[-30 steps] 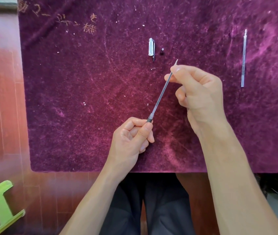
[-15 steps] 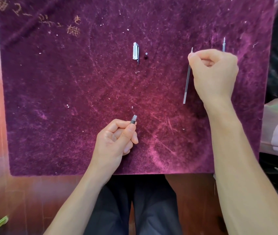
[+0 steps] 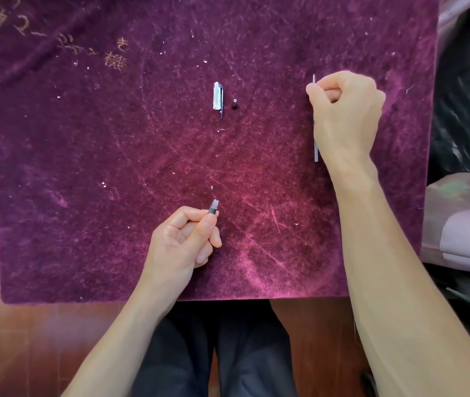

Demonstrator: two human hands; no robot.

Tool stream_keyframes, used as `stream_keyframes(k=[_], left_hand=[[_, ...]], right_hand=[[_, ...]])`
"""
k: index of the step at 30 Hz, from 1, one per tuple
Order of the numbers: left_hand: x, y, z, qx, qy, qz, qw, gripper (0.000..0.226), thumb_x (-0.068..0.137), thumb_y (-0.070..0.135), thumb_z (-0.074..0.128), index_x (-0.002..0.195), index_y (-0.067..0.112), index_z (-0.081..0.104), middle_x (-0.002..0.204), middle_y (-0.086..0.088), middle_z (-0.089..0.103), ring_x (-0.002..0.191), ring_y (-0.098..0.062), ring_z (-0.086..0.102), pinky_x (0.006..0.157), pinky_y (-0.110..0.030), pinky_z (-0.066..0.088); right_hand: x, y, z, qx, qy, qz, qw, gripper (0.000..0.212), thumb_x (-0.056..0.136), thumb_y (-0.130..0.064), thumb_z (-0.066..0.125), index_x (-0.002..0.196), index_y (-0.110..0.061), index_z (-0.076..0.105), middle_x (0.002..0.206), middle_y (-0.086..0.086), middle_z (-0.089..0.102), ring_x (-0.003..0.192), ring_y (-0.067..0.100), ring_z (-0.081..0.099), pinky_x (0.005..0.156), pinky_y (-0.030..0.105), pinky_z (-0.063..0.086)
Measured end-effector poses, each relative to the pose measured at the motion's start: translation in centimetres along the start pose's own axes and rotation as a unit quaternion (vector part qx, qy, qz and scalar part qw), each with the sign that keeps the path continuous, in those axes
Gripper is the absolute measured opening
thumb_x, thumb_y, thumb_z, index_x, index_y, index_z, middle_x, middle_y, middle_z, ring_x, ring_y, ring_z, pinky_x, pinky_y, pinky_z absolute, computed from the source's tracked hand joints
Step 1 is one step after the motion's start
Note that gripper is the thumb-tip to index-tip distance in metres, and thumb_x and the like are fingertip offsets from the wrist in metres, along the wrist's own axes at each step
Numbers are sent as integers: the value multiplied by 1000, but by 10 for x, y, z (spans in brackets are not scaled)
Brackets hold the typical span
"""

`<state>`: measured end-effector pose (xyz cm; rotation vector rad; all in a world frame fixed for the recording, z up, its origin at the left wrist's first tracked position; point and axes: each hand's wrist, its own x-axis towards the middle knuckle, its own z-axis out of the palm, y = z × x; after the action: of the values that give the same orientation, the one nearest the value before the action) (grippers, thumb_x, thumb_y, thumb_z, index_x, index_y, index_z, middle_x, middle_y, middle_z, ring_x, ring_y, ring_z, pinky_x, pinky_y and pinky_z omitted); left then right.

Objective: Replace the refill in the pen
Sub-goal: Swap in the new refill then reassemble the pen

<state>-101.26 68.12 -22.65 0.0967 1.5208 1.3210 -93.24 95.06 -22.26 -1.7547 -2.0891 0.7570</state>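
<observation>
Stitching in gold thread is showing at the far left corner of the purple felt mat (image 3: 84,167), too tangled to read. Your left hand (image 3: 182,242) is pinching the pen barrel (image 3: 214,207), threaded end up. Your right hand (image 3: 345,116) is closing on a thin refill (image 3: 316,151) against the mat. The clear cap (image 3: 217,96) is lying well apart.

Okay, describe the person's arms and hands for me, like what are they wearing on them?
Both forearms are bare, with no sleeves in view. The left hand and right hand have no gloves, and no rings, watch or bracelet show. Fingernails look short and unpainted. Dark trousers cover the lap below.
</observation>
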Motion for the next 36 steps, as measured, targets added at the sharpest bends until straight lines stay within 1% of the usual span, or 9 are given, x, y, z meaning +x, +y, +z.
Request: stream_keyframes(k=[6, 10, 14, 19, 23, 27, 31, 34, 36], left_hand=[[-1, 0, -1, 3, -1, 1, 1000, 42, 92, 33, 65, 105, -6, 60, 73, -10, 65, 46, -6, 40, 44, -15, 36], [0, -1, 0, 2, 0, 0, 1000, 40, 93, 32, 65, 105, -6, 61, 73, -11, 65, 45, -6, 41, 44, -15, 36], [-1, 0, -1, 0, 0, 0, 1000, 40, 92, 32, 65, 105, -5, 61, 73, -11, 65, 45, -6, 40, 44, -15, 36], [-1, 0, 0, -10, 2, 3, 1000, 43, 91, 33, 66, 105, -8, 59, 73, -12, 64, 45, -7, 39, 44, -15, 35], [-1, -1, 0, -6, 1, 5, 1000, 42, 91, 34, 66, 105, -6, 60, 73, -12, 64, 45, -7, 40, 44, -15, 36], [-1, -1, 1, -4, 2, 4, 1000, 40, 92, 32, 65, 105, -6, 61, 73, -12, 65, 45, -6, 40, 44, -14, 36], [-2, 0, 2, -5, 5, 7, 1000, 42, 91, 31, 65, 105, -9, 59, 72, -12, 64, 46, -7, 39, 44, -15, 35], [-2, 1, 3, -4, 5, 10, 1000, 44, 91, 31, 64, 105, -10, 58, 73, -13, 63, 46, -7, 39, 43, -16, 34], [-2, 2, 3, -4, 6, 12, 1000, 44, 91, 31, 64, 104, -11, 57, 73, -13, 63, 45, -7, 39, 43, -15, 34]], right_hand=[[-1, 1, -1, 7, 3, -4, 1000, 23, 97, -33, 70, 101, -15, 83, 81, -8, 71, 84, 12, 74, 95, 38, 58], [1, 7, -15, 8, 37, -18, 999, 24, 97, -36, 69, 101, -17, 84, 86, -12, 73, 82, 1, 66, 89, 26, 55], [7, 22, -36, 10, 57, 4, 998, 24, 95, -35, 70, 102, -17, 84, 87, -12, 74, 82, 0, 69, 87, 14, 50], [12, 31, -41, 4, 52, 17, 999, 23, 93, -34, 73, 102, -16, 85, 87, -11, 74, 80, 1, 69, 96, 28, 58], [15, 36, -41, 2, 51, 20, 999, 24, 91, -34, 75, 102, -16, 85, 88, -10, 76, 82, 2, 71, 96, 27, 59], [20, 42, -40, 2, 43, 21, 999, 23, 91, -34, 75, 103, -17, 85, 90, -8, 77, 84, 2, 73, 83, 9, 53], [20, 43, -39, 8, 39, 21, 999, 20, 91, -30, 73, 101, -17, 86, 86, -7, 76, 82, 4, 74, 80, 11, 54], [20, 44, -38, 15, 39, 31, 999, 20, 92, -28, 72, 101, -16, 86, 82, -6, 76, 79, 4, 72, 70, 2, 46], [20, 45, -37, 15, 36, 35, 999, 20, 91, -26, 71, 100, -16, 86, 81, -6, 75, 73, 3, 71, 66, 1, 45]])
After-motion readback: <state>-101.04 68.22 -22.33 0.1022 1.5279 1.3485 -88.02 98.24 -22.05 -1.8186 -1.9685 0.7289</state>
